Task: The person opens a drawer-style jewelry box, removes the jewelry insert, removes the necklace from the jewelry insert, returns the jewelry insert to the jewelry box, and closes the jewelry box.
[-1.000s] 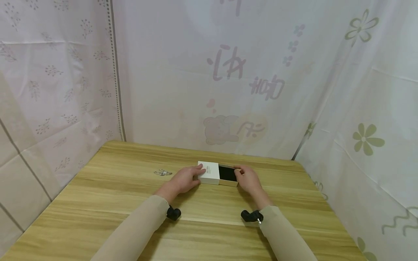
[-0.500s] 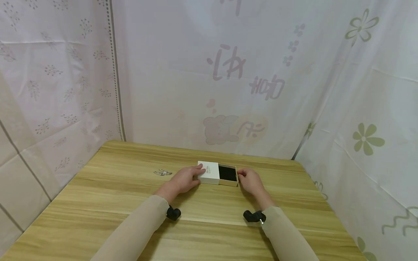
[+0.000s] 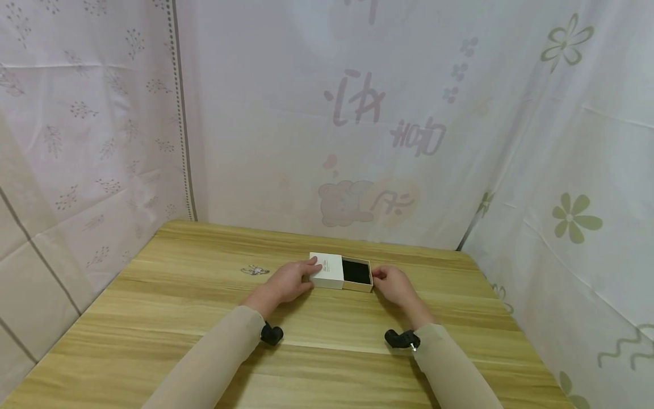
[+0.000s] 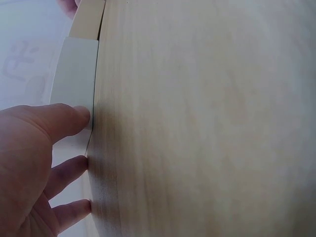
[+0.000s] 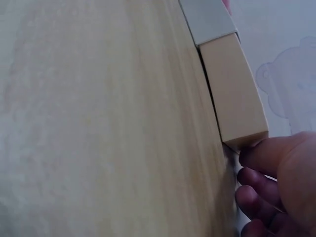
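Note:
A white drawer box (image 3: 327,272) with small print lies on the table. Its sleeve is gripped by my left hand (image 3: 288,282), thumb along the near side (image 4: 74,84) and fingers on top. Out of the sleeve's right end sticks the tan drawer (image 3: 357,287), with a black pad (image 3: 356,271) inside. My right hand (image 3: 394,284) is at the drawer's outer end. In the right wrist view the thumb (image 5: 261,153) touches that end and the other fingers bend below it; whether they pinch anything is hidden. A silvery chain-like piece (image 3: 254,270) lies left of the box.
The wood-grain table (image 3: 332,369) runs back to a printed curtain (image 3: 286,142), with patterned cloth also hanging on both sides. A black wrist camera (image 3: 272,334) sits below the left hand, another (image 3: 402,339) below the right.
My right hand has slid from the drawer's sides to its outer end, and its wrist has shifted right. The left hand, the box and the silvery piece have stayed put.

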`<state>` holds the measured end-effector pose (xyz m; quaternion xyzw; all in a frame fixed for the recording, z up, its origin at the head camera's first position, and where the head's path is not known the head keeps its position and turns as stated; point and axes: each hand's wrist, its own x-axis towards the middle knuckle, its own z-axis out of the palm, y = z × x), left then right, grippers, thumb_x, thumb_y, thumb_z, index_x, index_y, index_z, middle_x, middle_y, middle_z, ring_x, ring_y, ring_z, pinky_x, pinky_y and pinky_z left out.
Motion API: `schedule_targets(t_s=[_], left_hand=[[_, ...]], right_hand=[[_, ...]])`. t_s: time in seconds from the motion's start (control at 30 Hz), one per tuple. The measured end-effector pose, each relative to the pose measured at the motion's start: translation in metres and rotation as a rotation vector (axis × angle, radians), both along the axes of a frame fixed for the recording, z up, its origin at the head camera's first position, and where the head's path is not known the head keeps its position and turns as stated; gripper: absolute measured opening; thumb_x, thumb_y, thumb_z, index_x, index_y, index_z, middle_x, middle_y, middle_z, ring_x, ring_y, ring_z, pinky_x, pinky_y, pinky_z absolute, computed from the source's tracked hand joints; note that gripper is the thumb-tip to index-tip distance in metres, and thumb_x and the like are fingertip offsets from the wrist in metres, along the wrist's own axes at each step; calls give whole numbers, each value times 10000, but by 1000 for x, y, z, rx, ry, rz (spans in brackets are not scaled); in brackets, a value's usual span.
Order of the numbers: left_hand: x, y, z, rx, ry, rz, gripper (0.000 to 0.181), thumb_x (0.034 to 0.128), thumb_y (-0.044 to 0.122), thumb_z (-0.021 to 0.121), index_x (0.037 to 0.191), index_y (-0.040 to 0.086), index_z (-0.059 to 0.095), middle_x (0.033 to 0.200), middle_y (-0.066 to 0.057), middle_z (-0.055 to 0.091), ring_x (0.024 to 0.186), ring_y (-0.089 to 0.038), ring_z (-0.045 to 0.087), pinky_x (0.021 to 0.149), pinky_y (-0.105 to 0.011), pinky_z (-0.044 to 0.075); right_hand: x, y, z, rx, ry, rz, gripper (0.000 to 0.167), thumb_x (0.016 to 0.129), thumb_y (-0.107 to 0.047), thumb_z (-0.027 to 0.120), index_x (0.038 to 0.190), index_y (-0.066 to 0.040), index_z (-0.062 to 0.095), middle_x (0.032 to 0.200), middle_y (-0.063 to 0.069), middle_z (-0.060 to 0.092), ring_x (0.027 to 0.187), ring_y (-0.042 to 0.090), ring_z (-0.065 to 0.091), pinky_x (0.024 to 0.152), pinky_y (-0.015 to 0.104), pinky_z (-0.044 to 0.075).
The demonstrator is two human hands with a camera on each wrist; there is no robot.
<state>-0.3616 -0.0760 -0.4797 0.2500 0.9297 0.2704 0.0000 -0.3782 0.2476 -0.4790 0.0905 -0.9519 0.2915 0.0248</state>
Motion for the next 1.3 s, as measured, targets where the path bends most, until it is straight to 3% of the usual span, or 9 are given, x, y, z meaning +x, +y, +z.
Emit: schedule_targets(t_s=[0.6, 1.3], left_hand=[[0, 0, 0, -6, -2, 3, 567, 1079, 169, 721, 1622, 174, 555, 1757, -24, 431, 1607, -325, 453, 1309, -483, 422], [-1, 2, -2, -12, 3, 6, 558, 1077, 156, 721, 1613, 165, 567, 1751, -36, 441, 1599, -329, 465, 1307, -484, 424]], right_hand=[[-4, -4, -3, 78, 42, -32, 175, 1059, -100, 664, 1141, -16, 795, 1151, 173, 810, 1093, 367, 747, 1027, 572, 594], [-2, -11, -2, 70, 68, -30, 172, 1036, -65, 662, 1126, -1, 794, 1125, 175, 816, 1078, 375, 751, 1017, 576, 597]])
